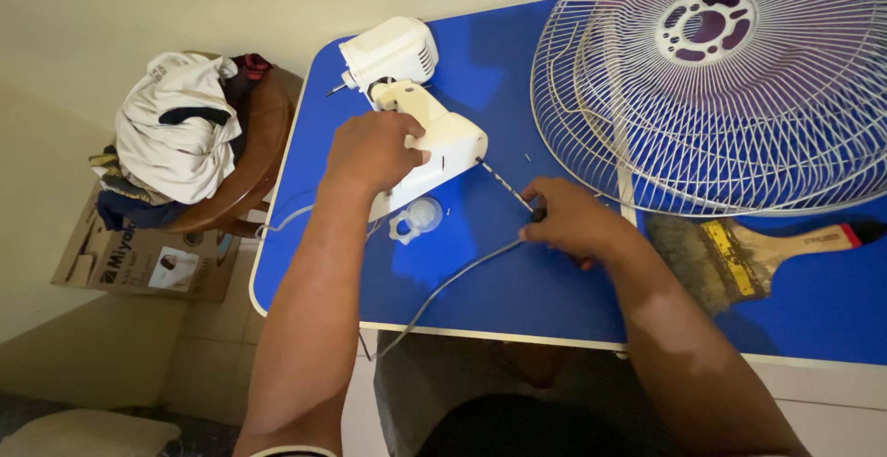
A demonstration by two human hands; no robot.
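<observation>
A: White plastic fan motor housing (416, 115), upper centre of the blue tabletop (517, 281)?
B: Left hand (372, 149), grip clamped on its base. Right hand (573, 221), grip closed around a dark-handled screwdriver (506, 184), tip touching the housing.

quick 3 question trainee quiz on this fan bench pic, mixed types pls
1. True or false: the left hand rests on the white fan motor housing.
2. What does the right hand hold? A) paintbrush B) screwdriver C) wire grille
3. Fill in: the paintbrush lies on the blue ____.

Key
1. True.
2. B, the screwdriver, tip at the housing.
3. Table, just below the wire grilles.
</observation>
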